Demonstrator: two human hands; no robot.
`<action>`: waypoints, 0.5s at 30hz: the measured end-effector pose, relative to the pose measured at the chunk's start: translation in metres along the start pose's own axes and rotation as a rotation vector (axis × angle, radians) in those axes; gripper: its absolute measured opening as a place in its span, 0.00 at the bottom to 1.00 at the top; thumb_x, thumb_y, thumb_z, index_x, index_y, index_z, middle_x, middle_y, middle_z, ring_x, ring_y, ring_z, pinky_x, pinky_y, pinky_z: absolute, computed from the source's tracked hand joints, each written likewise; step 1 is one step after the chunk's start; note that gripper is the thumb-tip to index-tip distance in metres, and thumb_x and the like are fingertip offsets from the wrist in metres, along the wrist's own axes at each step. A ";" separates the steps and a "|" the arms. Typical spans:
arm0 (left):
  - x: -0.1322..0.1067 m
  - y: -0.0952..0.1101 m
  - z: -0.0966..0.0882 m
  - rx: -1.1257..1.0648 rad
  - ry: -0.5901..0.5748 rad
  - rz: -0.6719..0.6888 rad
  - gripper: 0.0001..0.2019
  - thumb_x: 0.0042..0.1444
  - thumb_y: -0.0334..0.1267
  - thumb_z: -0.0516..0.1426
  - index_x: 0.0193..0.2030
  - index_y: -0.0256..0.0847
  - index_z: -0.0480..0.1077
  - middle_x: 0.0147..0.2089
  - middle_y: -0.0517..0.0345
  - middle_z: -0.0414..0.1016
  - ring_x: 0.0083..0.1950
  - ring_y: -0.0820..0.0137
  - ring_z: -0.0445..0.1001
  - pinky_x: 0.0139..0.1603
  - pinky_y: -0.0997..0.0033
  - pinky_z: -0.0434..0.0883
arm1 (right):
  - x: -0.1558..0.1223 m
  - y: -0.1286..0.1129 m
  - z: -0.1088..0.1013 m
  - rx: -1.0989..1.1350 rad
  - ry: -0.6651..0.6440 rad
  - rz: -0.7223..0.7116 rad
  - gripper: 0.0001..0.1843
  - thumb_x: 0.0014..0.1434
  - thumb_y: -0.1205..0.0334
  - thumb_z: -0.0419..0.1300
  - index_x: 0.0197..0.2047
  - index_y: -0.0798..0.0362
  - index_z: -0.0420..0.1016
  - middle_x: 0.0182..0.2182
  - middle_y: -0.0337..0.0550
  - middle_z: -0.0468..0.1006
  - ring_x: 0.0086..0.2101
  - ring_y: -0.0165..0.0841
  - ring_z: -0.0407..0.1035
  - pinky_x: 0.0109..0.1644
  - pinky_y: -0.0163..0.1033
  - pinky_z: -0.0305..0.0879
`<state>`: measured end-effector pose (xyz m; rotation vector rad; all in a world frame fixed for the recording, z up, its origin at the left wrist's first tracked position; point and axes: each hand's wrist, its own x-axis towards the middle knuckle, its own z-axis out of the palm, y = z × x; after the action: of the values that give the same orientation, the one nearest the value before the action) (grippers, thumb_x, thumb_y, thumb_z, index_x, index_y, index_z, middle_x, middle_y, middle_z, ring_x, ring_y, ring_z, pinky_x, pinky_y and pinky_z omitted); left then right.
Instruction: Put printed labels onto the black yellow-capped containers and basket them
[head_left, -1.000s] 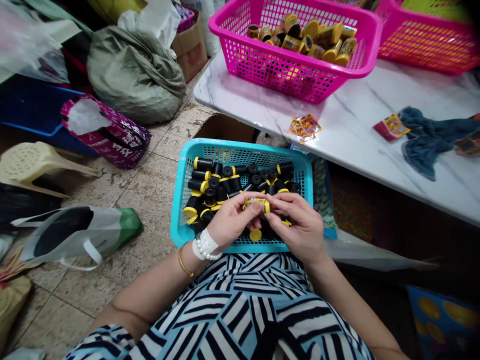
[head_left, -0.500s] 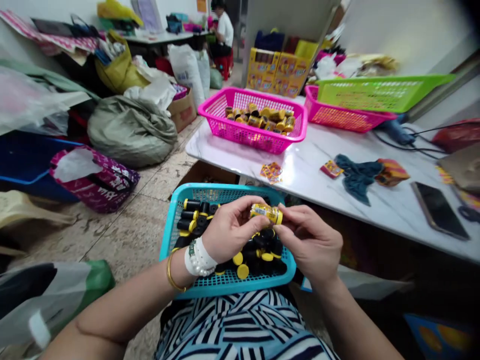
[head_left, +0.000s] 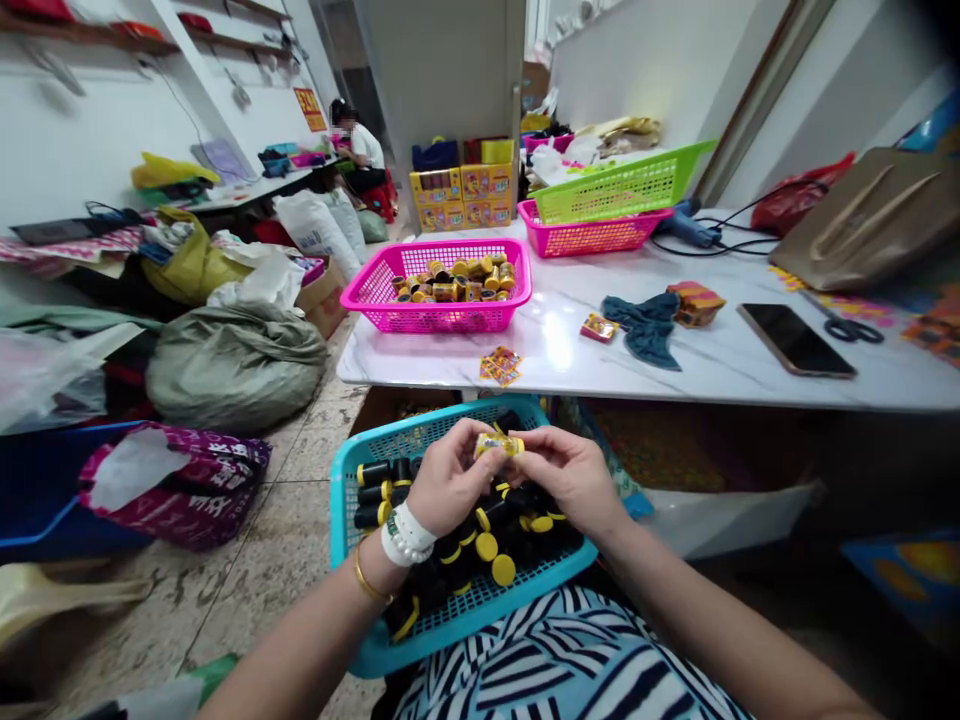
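Observation:
A small canister with a yellow printed label (head_left: 498, 444) lies sideways between my hands, a yellow cap at its right end. My left hand (head_left: 448, 482) is closed around its left part. The fingertips of my right hand (head_left: 576, 478) pinch the capped end. Beneath both hands a turquoise basket (head_left: 346, 540) rests at my lap, holding several black canisters with yellow caps (head_left: 486, 546). On the table's near edge lies a small pile of printed labels (head_left: 501, 366). Behind it a pink basket (head_left: 435, 318) contains several canisters with yellow labels.
The white table (head_left: 420, 362) bears a blue cloth (head_left: 645, 325), a phone (head_left: 796, 340), scissors (head_left: 851, 328) and a green basket (head_left: 630, 185) stacked in another pink one. Sacks and bags (head_left: 236, 365) crowd the floor at left. A person (head_left: 364, 150) sits far back.
The view has swung to the right and up, so the table and baskets appear further left. Both hands still hold the labelled canister above the turquoise basket.

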<state>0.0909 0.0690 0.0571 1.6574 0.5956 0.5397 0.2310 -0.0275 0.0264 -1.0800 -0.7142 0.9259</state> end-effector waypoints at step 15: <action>-0.034 0.019 0.023 0.258 0.101 0.020 0.22 0.62 0.55 0.53 0.24 0.41 0.63 0.15 0.67 0.59 0.18 0.76 0.57 0.22 0.75 0.55 | -0.030 -0.021 0.000 -0.079 -0.105 -0.017 0.15 0.50 0.53 0.71 0.36 0.54 0.81 0.26 0.39 0.80 0.24 0.30 0.75 0.31 0.38 0.76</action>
<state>0.0818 0.0276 0.0711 1.8884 0.7485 0.5823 0.2227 -0.0584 0.0450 -1.0987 -0.8512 0.9515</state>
